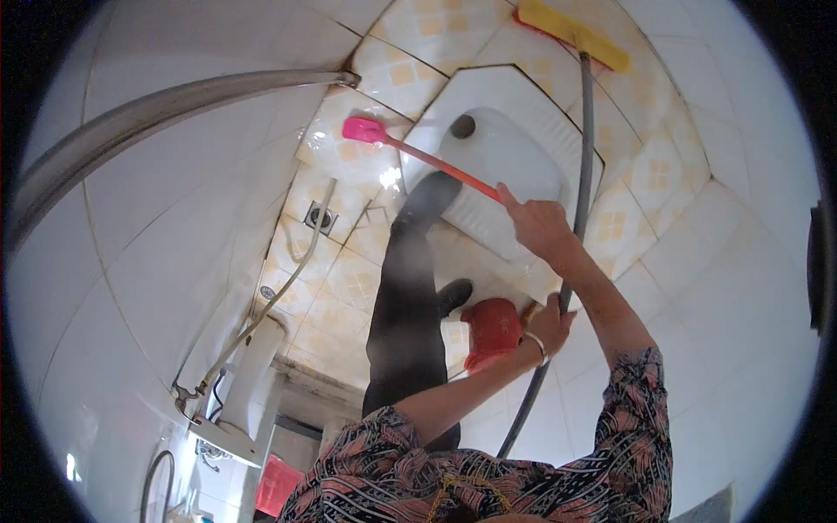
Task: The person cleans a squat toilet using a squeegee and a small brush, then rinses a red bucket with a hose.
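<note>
My right hand is closed round the red handle of a long-handled pink brush. The handle slants across a white squat toilet, and the pink head is over the tiled floor beyond its left edge. My left hand, with a bracelet at the wrist, is closed at the long grey pole of a push broom; some fingers are hidden. The broom's yellow head, with red bristles, lies on the tiles at the far right. Beside my left hand stands a red bucket.
A pale hose runs from a wall tap to near a square floor drain. A thick grey pipe crosses the left wall. My dark-shod foot rests at the toilet's near edge. White tiled walls stand close on both sides.
</note>
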Available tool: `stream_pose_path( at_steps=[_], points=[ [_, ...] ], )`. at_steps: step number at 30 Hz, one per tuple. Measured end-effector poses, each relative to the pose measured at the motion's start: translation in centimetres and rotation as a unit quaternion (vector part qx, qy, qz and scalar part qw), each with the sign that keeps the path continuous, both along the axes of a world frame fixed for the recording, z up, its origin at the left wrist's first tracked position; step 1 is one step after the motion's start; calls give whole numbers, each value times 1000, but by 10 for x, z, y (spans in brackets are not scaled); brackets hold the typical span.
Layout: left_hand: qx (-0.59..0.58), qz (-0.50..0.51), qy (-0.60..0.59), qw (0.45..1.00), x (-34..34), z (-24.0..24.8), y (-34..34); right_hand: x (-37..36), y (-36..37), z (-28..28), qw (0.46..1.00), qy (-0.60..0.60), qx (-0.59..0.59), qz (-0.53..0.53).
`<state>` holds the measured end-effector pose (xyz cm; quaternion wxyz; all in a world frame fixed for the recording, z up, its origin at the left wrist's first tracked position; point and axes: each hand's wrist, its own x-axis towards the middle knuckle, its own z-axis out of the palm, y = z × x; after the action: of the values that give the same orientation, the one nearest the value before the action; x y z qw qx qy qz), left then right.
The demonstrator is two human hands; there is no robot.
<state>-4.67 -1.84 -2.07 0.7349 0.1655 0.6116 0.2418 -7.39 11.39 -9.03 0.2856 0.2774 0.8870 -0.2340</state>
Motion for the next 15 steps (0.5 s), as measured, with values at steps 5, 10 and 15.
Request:
stream_pose_path(
  at_steps=[5,10,15],
  points=[
    [-82,30,-69,994,-22,2,8,-17,38,8,993,-44,102,-43],
    [-67,66,-93,991,-24,8,12,-8,147,32,955,-87,193,-208],
    [-13,120,-151,981,-28,30,14,80,131,30,899,214,341,-173]
  ],
)
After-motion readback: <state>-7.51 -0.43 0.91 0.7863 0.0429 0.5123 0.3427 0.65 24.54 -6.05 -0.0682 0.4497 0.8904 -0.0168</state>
